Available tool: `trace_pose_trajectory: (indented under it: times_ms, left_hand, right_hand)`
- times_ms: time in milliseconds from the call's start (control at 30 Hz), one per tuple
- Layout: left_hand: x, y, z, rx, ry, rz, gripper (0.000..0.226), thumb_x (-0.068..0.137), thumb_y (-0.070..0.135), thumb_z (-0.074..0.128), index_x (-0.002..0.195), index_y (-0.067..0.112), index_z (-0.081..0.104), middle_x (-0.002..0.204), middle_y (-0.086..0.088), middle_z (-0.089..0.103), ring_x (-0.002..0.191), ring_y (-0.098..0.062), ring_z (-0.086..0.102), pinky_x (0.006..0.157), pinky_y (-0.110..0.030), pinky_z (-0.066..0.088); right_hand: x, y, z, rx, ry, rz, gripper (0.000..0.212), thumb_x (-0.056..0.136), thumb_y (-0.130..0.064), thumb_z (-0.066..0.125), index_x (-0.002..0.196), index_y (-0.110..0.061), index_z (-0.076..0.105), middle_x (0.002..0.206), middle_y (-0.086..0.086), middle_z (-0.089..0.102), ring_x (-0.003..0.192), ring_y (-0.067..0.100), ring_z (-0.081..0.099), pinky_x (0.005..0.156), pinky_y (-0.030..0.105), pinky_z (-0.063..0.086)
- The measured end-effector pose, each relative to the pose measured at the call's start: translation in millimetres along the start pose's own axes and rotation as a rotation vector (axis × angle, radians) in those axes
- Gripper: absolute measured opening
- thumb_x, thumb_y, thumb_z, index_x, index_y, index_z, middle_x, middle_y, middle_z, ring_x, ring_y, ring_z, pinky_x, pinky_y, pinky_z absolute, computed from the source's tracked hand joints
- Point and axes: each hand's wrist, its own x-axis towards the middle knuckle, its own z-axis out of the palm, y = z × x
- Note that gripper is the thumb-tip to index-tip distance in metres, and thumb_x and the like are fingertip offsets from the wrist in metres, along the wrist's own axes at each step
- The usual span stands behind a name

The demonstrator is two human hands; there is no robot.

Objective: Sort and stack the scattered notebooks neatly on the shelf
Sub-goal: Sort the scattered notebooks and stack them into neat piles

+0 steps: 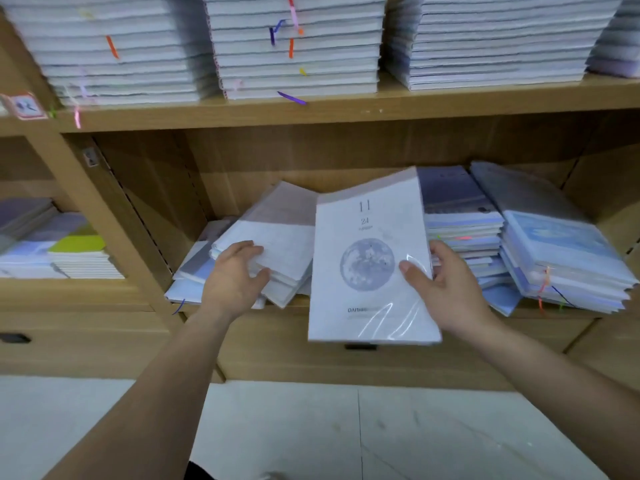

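The right hand (pixel 446 292) grips a white notebook with a moon on it (pixel 367 237), thumb on the cover, and holds it up in front of the lower shelf (pixel 571 315). The left hand (pixel 232 278) grips a tilted bunch of white notebooks (pixel 277 237) on that shelf. Two messy piles (pixel 464 230) sit to the right.

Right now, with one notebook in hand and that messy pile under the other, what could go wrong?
The moon notebook is pinched at one edge by the right hand; its glossy wrap could let it slip. The slanted pile gripped by the left hand lies askew and might slide forward. The uneven right stack could topple if bumped.
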Motion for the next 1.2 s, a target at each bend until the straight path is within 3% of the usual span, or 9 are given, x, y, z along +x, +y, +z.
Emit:
trace_pose_trajectory:
  times_ms: [167, 267, 367, 500, 633, 733, 867, 1000, 1200]
  left_hand:
    - [2.5, -13.7, -9.1, -0.064, 0.148, -0.079, 0.044, 0.1, 0.032, 0.053, 0.14, 0.013, 0.053, 0.15, -0.002, 0.044, 0.138, -0.024, 0.04, 0.111, -0.04, 0.038]
    - [1.8, -12.5, -15.3, -0.202, 0.228, -0.144, 0.046, 0.104, 0.037, 0.044, 0.142, 0.012, 0.05, 0.146, -0.004, 0.05, 0.134, -0.023, 0.045, 0.109, -0.038, 0.036]
    - [2.9, -19.9, -16.1, -0.189, 0.181, -0.109, 0.052, 0.1, 0.044, 0.048, 0.142, 0.013, 0.05, 0.147, -0.002, 0.049, 0.136, -0.021, 0.042, 0.107, -0.035, 0.035]
    - [12.5, -31.9, -15.0, -0.085, 0.134, -0.083, 0.063, 0.095, 0.048, 0.058, 0.146, 0.014, 0.045, 0.152, 0.001, 0.04, 0.139, -0.018, 0.034, 0.111, -0.031, 0.029]
    - [18.8, -48.2, -17.7, -0.128, 0.147, -0.147, 0.066, 0.095, 0.053, 0.053, 0.15, 0.022, 0.037, 0.152, 0.001, 0.042, 0.137, -0.022, 0.036, 0.108, -0.039, 0.033]
    - [20.1, -49.0, -15.1, -0.261, 0.123, -0.239, 0.065, 0.094, 0.055, 0.055, 0.149, 0.027, 0.036, 0.143, 0.003, 0.051, 0.13, -0.021, 0.047, 0.098, -0.037, 0.042]
    - [25.8, -38.4, -11.4, -0.341, 0.143, -0.282, 0.059, 0.096, 0.048, 0.056, 0.147, 0.026, 0.036, 0.137, 0.004, 0.055, 0.123, -0.021, 0.052, 0.093, -0.035, 0.046]
    - [25.6, -34.8, -10.3, -0.348, 0.188, -0.318, 0.066, 0.095, 0.051, 0.054, 0.15, 0.024, 0.03, 0.145, 0.002, 0.05, 0.131, -0.022, 0.049, 0.099, -0.038, 0.045]
    - [19.0, -18.3, -21.3, -0.119, 0.309, -0.114, 0.057, 0.093, 0.043, 0.062, 0.144, 0.028, 0.042, 0.15, 0.005, 0.04, 0.139, -0.019, 0.032, 0.11, -0.042, 0.037]
  right_hand:
    - [42.0, -9.0, 61.1, 0.117, 0.064, 0.038, 0.016, 0.098, -0.024, 0.063, 0.111, -0.017, 0.06, 0.097, -0.01, 0.071, 0.075, -0.002, 0.069, 0.06, 0.018, 0.054]
    - [66.5, -8.2, 101.1, 0.103, 0.051, 0.113, 0.021, 0.101, -0.033, 0.055, 0.113, -0.016, 0.06, 0.099, -0.002, 0.071, 0.086, 0.014, 0.069, 0.069, 0.035, 0.056]
    - [84.3, 1.8, 127.8, 0.024, -0.078, 0.209, 0.031, 0.101, -0.039, 0.051, 0.115, -0.013, 0.061, 0.095, 0.005, 0.069, 0.089, 0.025, 0.067, 0.072, 0.035, 0.05]
    - [83.0, 12.7, 148.2, -0.166, -0.277, 0.09, 0.058, 0.084, -0.056, 0.052, 0.135, -0.028, 0.045, 0.118, -0.008, 0.065, 0.105, 0.016, 0.061, 0.091, 0.044, 0.053]
    - [84.0, 15.8, 147.3, -0.35, -0.427, 0.007, 0.077, 0.08, -0.073, 0.056, 0.14, -0.029, 0.036, 0.127, -0.016, 0.062, 0.111, 0.01, 0.06, 0.091, 0.043, 0.053]
    - [87.7, 17.7, 137.0, -0.379, -0.52, 0.007, 0.093, 0.069, -0.084, 0.06, 0.142, -0.035, 0.031, 0.117, -0.025, 0.057, 0.105, 0.005, 0.057, 0.086, 0.037, 0.052]
    - [91.2, 20.7, 138.7, -0.439, -0.496, -0.036, 0.108, 0.06, -0.091, 0.053, 0.147, -0.034, 0.024, 0.134, -0.017, 0.057, 0.116, 0.011, 0.058, 0.09, 0.042, 0.053]
    - [85.4, 22.7, 147.5, -0.6, -0.389, -0.047, 0.115, 0.063, -0.094, 0.038, 0.154, -0.027, 0.015, 0.11, -0.009, 0.064, 0.092, 0.014, 0.062, 0.07, 0.038, 0.054]
    - [77.3, 24.3, 142.4, -0.656, -0.346, -0.068, 0.101, 0.073, -0.092, 0.03, 0.15, -0.026, 0.024, 0.104, -0.011, 0.06, 0.092, 0.017, 0.061, 0.071, 0.038, 0.053]
